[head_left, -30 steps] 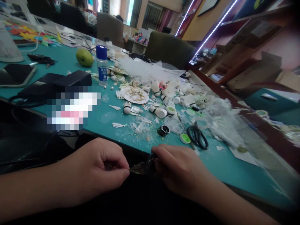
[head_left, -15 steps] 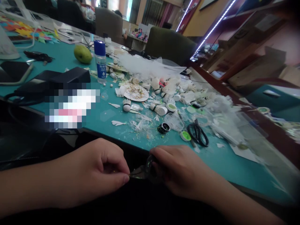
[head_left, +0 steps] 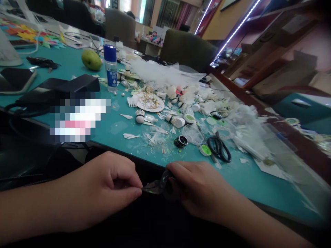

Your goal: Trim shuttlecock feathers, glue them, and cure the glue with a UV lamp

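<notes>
My right hand (head_left: 198, 184) is wrapped round a pair of small dark pliers (head_left: 152, 187) with pointed jaws aimed left. My left hand (head_left: 113, 186) is closed, thumb and forefinger pinched together right at the tips of those jaws. Whatever sits in that pinch is too small and hidden to name. Both hands hover in front of the table's near edge, over a dark area. Just beyond them on the green tabletop (head_left: 111, 127) lie black-handled scissors (head_left: 219, 148), a black ring-shaped roll (head_left: 181, 141) and a small tub of bright green stuff (head_left: 205, 150).
A white disc (head_left: 155, 107) carries gold-coloured bits. Around it lie shuttlecocks (head_left: 140, 117), loose feathers and clear plastic. A blue-capped glue bottle (head_left: 111, 69) stands near a green mango (head_left: 91, 60). Further left are a black power adapter (head_left: 80, 84) and a phone (head_left: 18, 80). Chairs stand behind.
The jaw tips have shifted slightly up and left at my left fingertips, and the jaws look closer together. Both hands have otherwise barely moved. Objects on the table stay put.
</notes>
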`<action>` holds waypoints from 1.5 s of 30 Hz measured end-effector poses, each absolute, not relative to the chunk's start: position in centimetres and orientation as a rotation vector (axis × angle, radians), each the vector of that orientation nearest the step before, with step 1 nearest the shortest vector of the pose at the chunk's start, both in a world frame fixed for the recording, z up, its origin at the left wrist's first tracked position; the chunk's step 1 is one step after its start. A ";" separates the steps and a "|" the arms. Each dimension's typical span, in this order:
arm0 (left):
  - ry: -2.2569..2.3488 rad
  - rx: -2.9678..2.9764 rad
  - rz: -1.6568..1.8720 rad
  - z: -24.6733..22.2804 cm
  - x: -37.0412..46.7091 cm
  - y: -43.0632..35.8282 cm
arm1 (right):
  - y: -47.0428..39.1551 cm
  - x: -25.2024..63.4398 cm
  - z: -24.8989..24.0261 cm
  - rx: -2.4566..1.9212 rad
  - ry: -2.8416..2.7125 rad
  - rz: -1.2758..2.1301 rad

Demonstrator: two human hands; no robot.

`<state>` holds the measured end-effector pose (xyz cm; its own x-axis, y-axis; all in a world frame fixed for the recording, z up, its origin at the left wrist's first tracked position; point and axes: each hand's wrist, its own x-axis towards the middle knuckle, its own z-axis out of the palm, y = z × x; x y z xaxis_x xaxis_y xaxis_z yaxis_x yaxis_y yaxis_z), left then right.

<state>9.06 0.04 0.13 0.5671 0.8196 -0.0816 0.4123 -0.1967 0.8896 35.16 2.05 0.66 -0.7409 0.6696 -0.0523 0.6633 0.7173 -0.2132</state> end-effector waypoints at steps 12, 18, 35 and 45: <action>1.047 2.014 0.661 -0.1 9.4 -0.7 | 1.6 34.9 0.8 -1.192 -2.886 0.356; 1.004 2.084 0.741 -0.5 9.4 -1.0 | 1.6 34.8 0.6 -1.188 -2.875 0.399; 1.110 1.906 0.569 0.3 9.6 -0.7 | 1.6 34.8 0.4 -1.182 -2.856 0.402; 1.223 1.331 0.247 0.5 9.3 0.1 | 1.7 34.9 -0.2 -1.057 -2.830 0.165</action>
<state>9.30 0.14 0.51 0.4150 0.7429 -0.5252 0.4808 0.3110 0.8198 34.92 1.75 -0.15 -0.7500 0.6577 0.0707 0.6450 0.7508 -0.1421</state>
